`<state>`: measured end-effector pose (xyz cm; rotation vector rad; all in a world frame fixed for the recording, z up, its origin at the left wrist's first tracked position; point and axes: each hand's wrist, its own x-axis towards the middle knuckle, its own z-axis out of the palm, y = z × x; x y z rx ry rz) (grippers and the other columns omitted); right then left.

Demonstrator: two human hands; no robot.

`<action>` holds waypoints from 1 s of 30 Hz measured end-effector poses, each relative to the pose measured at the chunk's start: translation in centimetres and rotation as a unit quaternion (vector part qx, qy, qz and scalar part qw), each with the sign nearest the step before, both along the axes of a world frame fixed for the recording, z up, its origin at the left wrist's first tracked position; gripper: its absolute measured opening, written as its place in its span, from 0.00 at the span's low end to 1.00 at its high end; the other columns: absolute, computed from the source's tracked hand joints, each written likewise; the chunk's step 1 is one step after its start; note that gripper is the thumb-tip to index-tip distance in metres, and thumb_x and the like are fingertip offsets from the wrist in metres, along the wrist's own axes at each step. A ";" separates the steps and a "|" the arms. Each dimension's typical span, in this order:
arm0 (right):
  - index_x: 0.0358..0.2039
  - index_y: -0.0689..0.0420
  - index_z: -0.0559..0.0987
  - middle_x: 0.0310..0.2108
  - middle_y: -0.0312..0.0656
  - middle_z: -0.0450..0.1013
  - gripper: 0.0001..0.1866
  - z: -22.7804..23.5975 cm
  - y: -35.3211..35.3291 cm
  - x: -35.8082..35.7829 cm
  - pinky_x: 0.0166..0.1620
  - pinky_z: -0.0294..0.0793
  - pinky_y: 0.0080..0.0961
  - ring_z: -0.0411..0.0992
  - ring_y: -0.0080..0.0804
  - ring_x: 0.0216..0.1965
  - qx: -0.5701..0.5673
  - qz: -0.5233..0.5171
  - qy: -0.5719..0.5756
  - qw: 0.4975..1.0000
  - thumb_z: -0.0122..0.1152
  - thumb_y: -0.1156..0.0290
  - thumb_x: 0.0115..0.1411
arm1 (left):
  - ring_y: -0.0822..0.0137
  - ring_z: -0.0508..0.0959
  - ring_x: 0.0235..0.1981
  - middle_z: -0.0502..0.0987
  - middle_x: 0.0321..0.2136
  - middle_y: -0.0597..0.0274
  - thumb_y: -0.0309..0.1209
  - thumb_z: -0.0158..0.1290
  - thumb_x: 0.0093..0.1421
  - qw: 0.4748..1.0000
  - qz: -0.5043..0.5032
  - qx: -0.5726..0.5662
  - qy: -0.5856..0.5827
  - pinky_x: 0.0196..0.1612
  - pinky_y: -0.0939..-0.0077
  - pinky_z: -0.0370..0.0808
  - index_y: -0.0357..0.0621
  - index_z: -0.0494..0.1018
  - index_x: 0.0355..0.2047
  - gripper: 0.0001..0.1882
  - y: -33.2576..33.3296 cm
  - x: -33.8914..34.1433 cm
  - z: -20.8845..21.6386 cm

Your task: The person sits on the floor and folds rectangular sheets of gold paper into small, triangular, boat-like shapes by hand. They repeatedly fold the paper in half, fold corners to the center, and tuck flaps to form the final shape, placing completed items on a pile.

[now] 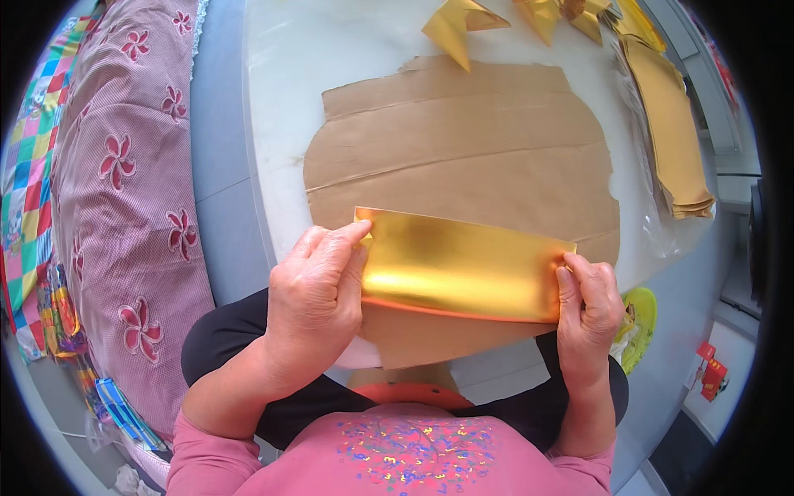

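Note:
A shiny gold paper sheet (463, 264) is stretched between my two hands over the near part of a brown cardboard piece (463, 157). My left hand (314, 285) pinches its left end between thumb and fingers, close to the upper corner. At the opposite end my right hand (589, 310) grips the sheet's right edge with thumb and bent fingers. The paper bows slightly, and its lower edge curves above the cardboard. Whether the sheet touches the cardboard cannot be told.
Folded gold paper pieces (463, 29) lie at the table's far side. A stack of gold sheets (670, 124) rests in clear plastic on the right of the white table (281, 107). Left stands something draped in pink flowered cloth (132, 223); a yellow-green shoe (639, 326) shows lower right.

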<state>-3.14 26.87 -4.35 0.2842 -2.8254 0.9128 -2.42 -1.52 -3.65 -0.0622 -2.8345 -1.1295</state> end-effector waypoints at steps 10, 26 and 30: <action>0.43 0.63 0.79 0.28 0.42 0.69 0.10 0.0 0.0 0.0 0.30 0.69 0.24 0.68 0.31 0.27 0.006 0.001 0.002 1.000 0.61 0.82 0.59 | 0.54 0.76 0.28 0.75 0.28 0.51 0.16 0.54 0.57 1.000 -0.007 -0.006 0.017 0.31 0.65 0.75 0.36 0.74 0.44 0.14 -0.1 -0.1 -0.1; 0.42 0.63 0.79 0.28 0.41 0.69 0.10 0.3 -0.3 0.1 0.31 0.68 0.23 0.67 0.30 0.27 0.004 -0.006 -0.009 1.000 0.60 0.83 0.59 | 0.55 0.76 0.27 0.74 0.27 0.53 0.18 0.54 0.57 1.000 0.005 -0.014 0.016 0.29 0.66 0.74 0.36 0.75 0.43 0.12 0.0 0.0 -0.3; 0.41 0.64 0.78 0.30 0.39 0.69 0.06 0.3 -0.5 0.2 0.32 0.66 0.21 0.65 0.27 0.28 0.003 -0.011 -0.011 1.000 0.58 0.80 0.63 | 0.54 0.76 0.27 0.74 0.26 0.53 0.19 0.53 0.58 1.000 0.000 -0.017 0.020 0.28 0.63 0.75 0.37 0.74 0.43 0.12 -0.2 0.0 -0.5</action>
